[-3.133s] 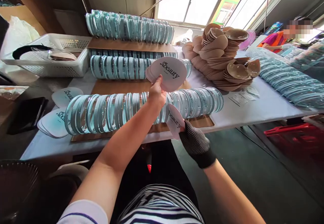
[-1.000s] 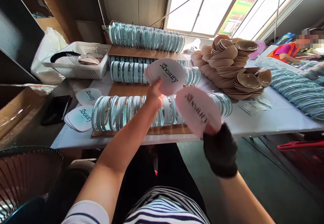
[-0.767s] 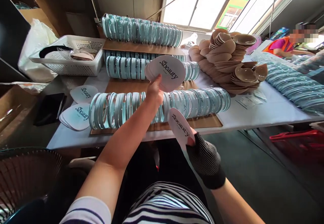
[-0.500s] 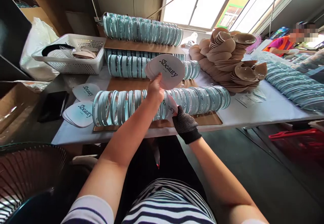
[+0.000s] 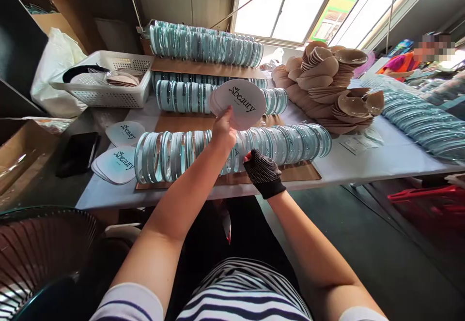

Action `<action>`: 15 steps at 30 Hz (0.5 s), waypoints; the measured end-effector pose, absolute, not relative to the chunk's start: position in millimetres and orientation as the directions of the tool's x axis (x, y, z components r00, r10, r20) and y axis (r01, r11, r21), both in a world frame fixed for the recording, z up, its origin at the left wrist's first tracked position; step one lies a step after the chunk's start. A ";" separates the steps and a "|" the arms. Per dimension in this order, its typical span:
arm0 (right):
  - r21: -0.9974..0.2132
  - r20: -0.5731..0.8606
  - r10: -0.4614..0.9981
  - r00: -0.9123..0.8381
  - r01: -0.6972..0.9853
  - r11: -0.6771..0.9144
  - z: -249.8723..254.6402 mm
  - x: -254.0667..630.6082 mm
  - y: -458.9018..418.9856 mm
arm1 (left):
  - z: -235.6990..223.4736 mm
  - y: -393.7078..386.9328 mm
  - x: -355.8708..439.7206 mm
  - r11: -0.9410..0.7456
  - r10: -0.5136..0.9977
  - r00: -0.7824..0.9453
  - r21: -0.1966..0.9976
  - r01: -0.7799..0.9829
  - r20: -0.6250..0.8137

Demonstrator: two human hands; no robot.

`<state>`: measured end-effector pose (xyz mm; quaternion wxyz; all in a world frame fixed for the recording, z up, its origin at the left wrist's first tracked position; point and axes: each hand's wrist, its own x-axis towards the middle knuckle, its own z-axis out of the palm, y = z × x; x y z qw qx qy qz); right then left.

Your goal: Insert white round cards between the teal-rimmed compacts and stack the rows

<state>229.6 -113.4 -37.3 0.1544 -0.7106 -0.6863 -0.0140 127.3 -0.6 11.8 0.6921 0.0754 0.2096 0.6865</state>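
My bare left hand (image 5: 224, 129) is closed on a small fanned stack of white printed cards (image 5: 238, 99), rounded in shape, with "beauty" in dark letters. It holds them above a long row of glossy pale-blue hoops (image 5: 290, 144) standing on edge. My right hand (image 5: 263, 172), in a dark dotted glove with bare fingertips, is at the front of that row with fingers curled. Its fingertips pinch the right edge of another white card (image 5: 237, 152), seen almost edge-on among the hoops. More of these printed cards (image 5: 115, 165) lie at the row's left end.
Behind stand further hoop rows (image 5: 207, 45) on brown cardboard (image 5: 207, 67). A white perforated basket (image 5: 109, 96) is at the left, a heap of beige cupped pieces (image 5: 319, 84) at the right. A fan (image 5: 43, 258) stands low left. Another person (image 5: 403, 64) is at far right.
The white card at my right hand has gone down and turned edge-on among the hoops. My right hand has shifted slightly left and up. My left hand keeps its stack.
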 end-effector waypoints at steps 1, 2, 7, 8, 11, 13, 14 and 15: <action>-0.182 0.210 0.976 0.061 0.983 -0.022 -37.0 227.4 -114.0 | 11.8 -0.8 126.9 0.051 0.983 -0.024 0.393 -0.918 -0.183; -0.155 0.190 0.980 0.055 0.988 -0.025 -37.1 225.7 -116.0 | 11.4 -0.7 126.9 0.056 0.984 -0.017 0.393 -0.918 -0.179; -0.107 0.086 0.996 0.015 0.994 -0.006 -41.4 225.0 -130.9 | 6.5 1.2 128.8 0.042 0.987 -0.027 0.412 -0.910 -0.160; -0.178 0.081 0.996 0.036 0.984 -0.021 -43.0 225.5 -132.9 | 5.8 0.9 128.7 0.041 0.988 -0.027 0.418 -0.908 -0.154; -0.617 -0.047 0.997 0.068 0.783 -0.082 -49.7 226.2 -135.6 | 5.2 -2.0 127.6 0.055 0.990 -0.006 0.428 -0.902 -0.139; -0.871 -0.186 0.982 -0.037 0.469 -0.148 -54.1 225.1 -135.3 | 5.5 -4.4 127.5 0.051 0.991 -0.006 0.431 -0.901 -0.131; -0.926 -0.240 0.965 -0.106 0.325 -0.195 -55.4 224.3 -134.9 | 5.7 -5.1 128.1 0.044 0.992 -0.012 0.434 -0.900 -0.127; -0.946 -0.275 0.946 -0.170 0.221 -0.235 -55.8 223.7 -134.6 | 5.8 -5.3 129.2 0.036 0.992 -0.019 0.437 -0.899 -0.121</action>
